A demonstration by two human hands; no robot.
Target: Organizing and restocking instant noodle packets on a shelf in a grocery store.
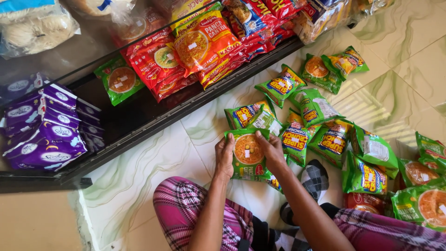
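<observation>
Gripping a green noodle packet (248, 155) by its side edges, the left hand (224, 157) and right hand (273, 151) held it above the pale tiled floor (153, 153), near scattered green snack packets (325, 139) to its right.

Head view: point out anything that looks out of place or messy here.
The green snack and noodle packets lie scattered on the tiled floor, overlapping at odd angles, not stacked. On the dark shelf, one green packet sits alone beside the red packets. Both hands, left and right, grip a green packet stack. No visible damage.
</observation>
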